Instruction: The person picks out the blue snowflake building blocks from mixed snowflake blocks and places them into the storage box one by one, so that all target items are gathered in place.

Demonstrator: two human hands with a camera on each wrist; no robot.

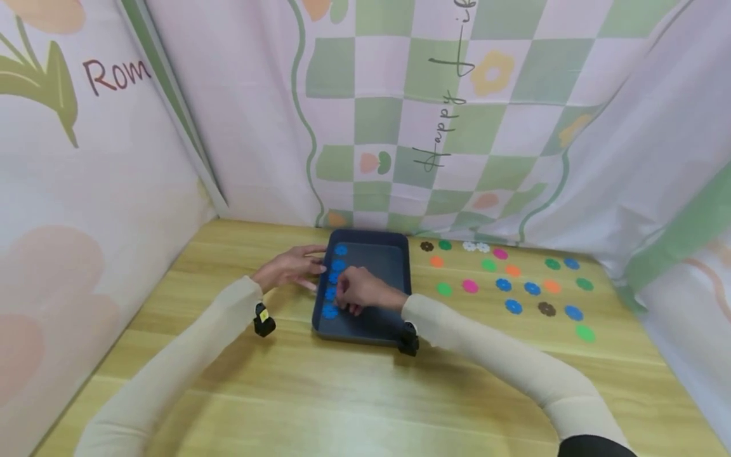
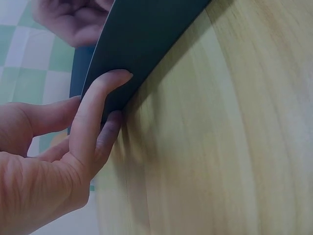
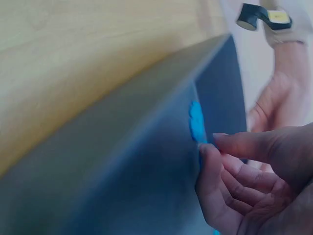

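A dark shallow tray [image 1: 365,333] stands on the wooden table, with several blue flower-shaped discs [image 1: 330,311] in a column along its left inner side. My left hand [image 1: 291,266] rests against the tray's left side, fingers spread. In the left wrist view, fingers [image 2: 88,112] touch the outer wall and rim. My right hand [image 1: 365,289] reaches over the tray from the right, fingers curled. Its thumb and index fingertips pinch at a disc low in the column, mostly hidden by the fingers. Beside them in the right wrist view lies another blue disc [image 3: 196,122].
Right of the tray, flower-shaped discs lie scattered on the table: blue [image 1: 532,289], brown [image 1: 546,309], green [image 1: 585,333], orange [image 1: 551,287], pink [image 1: 471,286] and white [image 1: 469,246]. A patterned curtain [image 1: 434,127] hangs behind the table, and cloth closes both sides.
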